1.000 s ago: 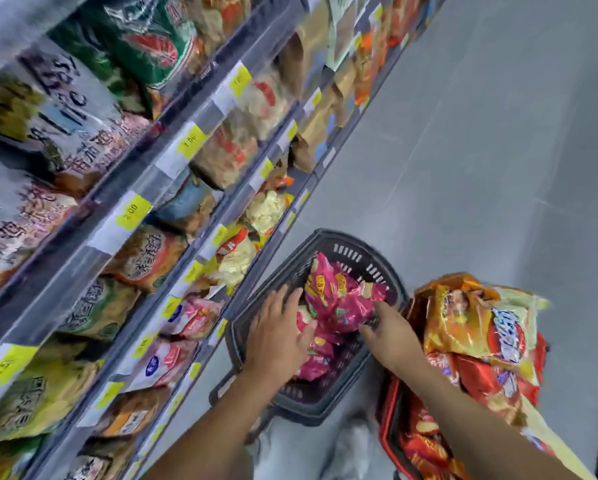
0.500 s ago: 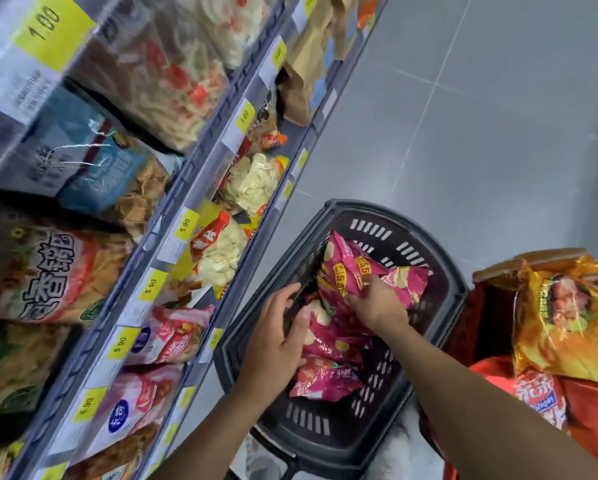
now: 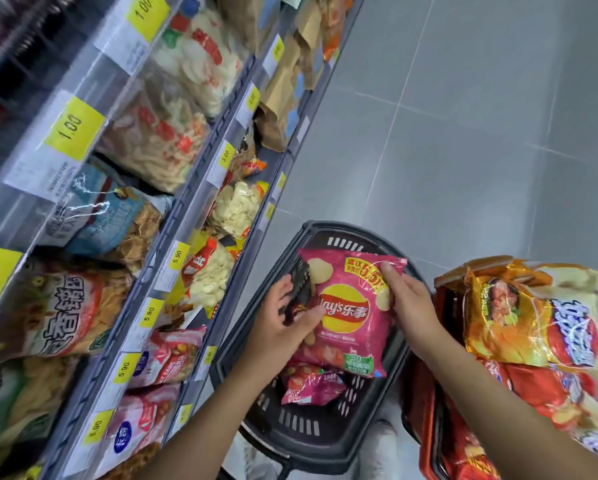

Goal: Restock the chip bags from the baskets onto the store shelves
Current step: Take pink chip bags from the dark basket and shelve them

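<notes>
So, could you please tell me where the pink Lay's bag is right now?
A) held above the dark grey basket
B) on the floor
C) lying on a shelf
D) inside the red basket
A: the right hand pinches the pink Lay's bag by its upper corner above the dark grey basket, the left hand touching its left edge.

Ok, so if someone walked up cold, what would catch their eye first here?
Most likely the pink Lay's bag, held over the dark grey basket at bottom centre, with the right grip pinching its top corner and the left grip holding its left edge. Next, the big orange snack bag piled on the red basket at the right, and the yellow price tags along the shelves on the left.
</notes>
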Available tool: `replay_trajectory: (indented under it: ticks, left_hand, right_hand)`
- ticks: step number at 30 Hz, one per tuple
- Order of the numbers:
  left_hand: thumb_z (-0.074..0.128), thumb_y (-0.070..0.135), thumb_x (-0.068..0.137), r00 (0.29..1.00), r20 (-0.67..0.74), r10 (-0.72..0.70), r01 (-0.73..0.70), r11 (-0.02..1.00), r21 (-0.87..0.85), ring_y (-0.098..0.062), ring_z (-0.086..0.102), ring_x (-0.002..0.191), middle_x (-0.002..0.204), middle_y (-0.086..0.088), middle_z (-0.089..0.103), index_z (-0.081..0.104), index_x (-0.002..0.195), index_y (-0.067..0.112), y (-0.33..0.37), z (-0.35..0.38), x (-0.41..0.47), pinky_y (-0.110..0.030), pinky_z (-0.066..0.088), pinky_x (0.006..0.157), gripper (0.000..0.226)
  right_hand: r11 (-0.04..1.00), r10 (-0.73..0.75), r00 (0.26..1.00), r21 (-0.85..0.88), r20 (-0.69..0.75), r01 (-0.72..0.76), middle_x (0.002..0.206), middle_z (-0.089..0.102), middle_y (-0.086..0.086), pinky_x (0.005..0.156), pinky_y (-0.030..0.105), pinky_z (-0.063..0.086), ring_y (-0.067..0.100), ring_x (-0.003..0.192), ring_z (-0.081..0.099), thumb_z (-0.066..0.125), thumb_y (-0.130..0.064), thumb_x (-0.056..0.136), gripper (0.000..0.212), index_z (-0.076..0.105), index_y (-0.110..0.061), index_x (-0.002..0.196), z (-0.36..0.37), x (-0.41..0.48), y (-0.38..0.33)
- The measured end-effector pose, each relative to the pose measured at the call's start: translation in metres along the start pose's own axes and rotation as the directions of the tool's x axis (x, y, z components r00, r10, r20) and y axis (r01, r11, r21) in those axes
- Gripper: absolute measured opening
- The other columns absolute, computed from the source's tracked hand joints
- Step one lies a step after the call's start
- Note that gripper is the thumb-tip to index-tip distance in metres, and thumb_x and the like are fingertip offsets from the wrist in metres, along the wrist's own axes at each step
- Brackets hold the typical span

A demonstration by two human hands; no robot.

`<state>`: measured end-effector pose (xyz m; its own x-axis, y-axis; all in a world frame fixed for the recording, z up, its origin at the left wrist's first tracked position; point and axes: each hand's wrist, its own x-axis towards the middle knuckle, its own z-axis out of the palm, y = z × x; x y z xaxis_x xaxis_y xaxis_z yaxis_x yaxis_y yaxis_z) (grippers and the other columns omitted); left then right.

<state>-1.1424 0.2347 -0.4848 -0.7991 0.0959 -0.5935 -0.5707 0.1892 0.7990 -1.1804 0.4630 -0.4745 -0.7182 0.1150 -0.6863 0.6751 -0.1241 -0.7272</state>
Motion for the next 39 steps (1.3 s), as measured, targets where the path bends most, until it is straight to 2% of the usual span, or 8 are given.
replay_trajectory:
  ticks: [5, 11, 14, 18, 22, 27, 32, 39]
  left_hand:
    - [0.087, 0.071, 0.063, 0.972, 0.226, -0.068, 0.079, 0.996, -0.042, -0.015, 0.070, 0.119, 0.132, 0.009, 0.070, 0.044, 0.144, 0.046, 0.025, 0.015, 0.007, -0.049, 0.057, 0.102, 0.095]
    - [0.089, 0.055, 0.066, 0.959, 0.262, -0.106, 0.145, 0.981, -0.131, -0.017, 0.075, 0.110, 0.119, 0.008, 0.076, 0.049, 0.137, 0.039, 0.022, 0.023, -0.004, -0.040, 0.061, 0.092, 0.083]
    - [0.092, 0.056, 0.065, 0.965, 0.184, -0.185, 0.213, 0.967, -0.143, -0.021, 0.076, 0.107, 0.117, 0.004, 0.077, 0.056, 0.132, 0.036, 0.012, 0.025, -0.007, -0.050, 0.060, 0.096, 0.078]
    - [0.094, 0.057, 0.065, 0.968, -0.032, -0.248, 0.235, 0.947, -0.219, -0.021, 0.078, 0.098, 0.112, 0.000, 0.079, 0.062, 0.127, 0.033, 0.002, 0.028, -0.010, -0.051, 0.063, 0.090, 0.074]
    - [0.091, 0.056, 0.069, 0.952, -0.101, -0.288, 0.269, 0.947, -0.174, -0.019, 0.079, 0.093, 0.107, 0.003, 0.079, 0.063, 0.126, 0.033, -0.009, 0.026, -0.018, -0.050, 0.065, 0.085, 0.068]
    - [0.087, 0.051, 0.072, 0.938, -0.088, -0.335, 0.305, 0.919, -0.252, -0.023, 0.079, 0.094, 0.107, -0.001, 0.080, 0.064, 0.127, 0.028, -0.028, 0.022, -0.036, -0.050, 0.064, 0.085, 0.064]
    - [0.088, 0.056, 0.073, 0.902, -0.210, -0.378, 0.331, 0.915, -0.229, -0.019, 0.079, 0.089, 0.105, 0.001, 0.079, 0.063, 0.122, 0.030, -0.045, 0.008, -0.049, -0.042, 0.066, 0.076, 0.061]
    - [0.082, 0.044, 0.085, 0.816, -0.543, -0.196, 0.181, 0.980, -0.082, -0.015, 0.062, 0.099, 0.107, 0.014, 0.064, 0.053, 0.123, 0.031, -0.034, -0.039, -0.043, -0.034, 0.049, 0.082, 0.050]
  right_hand:
    - [1.000, -0.016, 0.997, -0.002, 0.073, 0.016, 0.101, 0.078, 0.016, 0.089, 0.047, 0.060, 0.034, 0.094, 0.076, 0.054, -0.047, 0.101, 0.045, 0.072, -0.006, 0.107, -0.008, -0.020, -0.017]
    - [0.998, 0.001, 0.998, 0.067, 0.067, -0.006, 0.102, 0.077, 0.017, 0.089, 0.047, 0.060, 0.036, 0.095, 0.075, 0.051, -0.048, 0.103, 0.050, 0.070, -0.004, 0.114, -0.006, -0.035, -0.020]
    - [0.999, 0.032, 0.998, 0.022, 0.055, -0.033, 0.101, 0.079, 0.012, 0.084, 0.042, 0.060, 0.030, 0.094, 0.077, 0.046, -0.057, 0.101, 0.053, 0.072, -0.013, 0.111, -0.001, -0.040, -0.013]
    - [0.985, 0.020, 0.990, -0.175, 0.137, 0.005, 0.121, 0.072, -0.003, 0.081, 0.028, 0.059, 0.012, 0.099, 0.075, 0.049, -0.078, 0.088, 0.072, 0.054, -0.024, 0.136, 0.009, -0.055, 0.013]
    - [0.966, 0.034, 0.991, -0.260, 0.130, 0.001, 0.117, 0.074, -0.011, 0.090, 0.040, 0.061, 0.009, 0.096, 0.075, 0.059, -0.081, 0.082, 0.071, 0.048, -0.039, 0.137, 0.021, -0.066, 0.048]
    - [0.969, -0.001, 0.995, -0.245, 0.100, 0.025, 0.112, 0.076, -0.010, 0.082, 0.028, 0.060, 0.006, 0.094, 0.075, 0.057, -0.060, 0.096, 0.043, 0.052, -0.036, 0.132, 0.035, -0.071, 0.075]
    - [0.952, 0.194, 0.950, -0.282, 0.245, -0.121, 0.108, 0.077, -0.004, 0.089, 0.040, 0.060, 0.016, 0.096, 0.076, 0.052, -0.062, 0.096, 0.043, 0.056, -0.033, 0.127, 0.036, -0.066, 0.089]
    - [0.833, 0.249, 0.968, -0.503, -0.030, -0.229, 0.113, 0.069, -0.005, 0.101, 0.048, 0.052, 0.024, 0.108, 0.068, 0.054, -0.040, 0.104, 0.011, 0.062, -0.033, 0.107, -0.005, -0.013, 0.122]
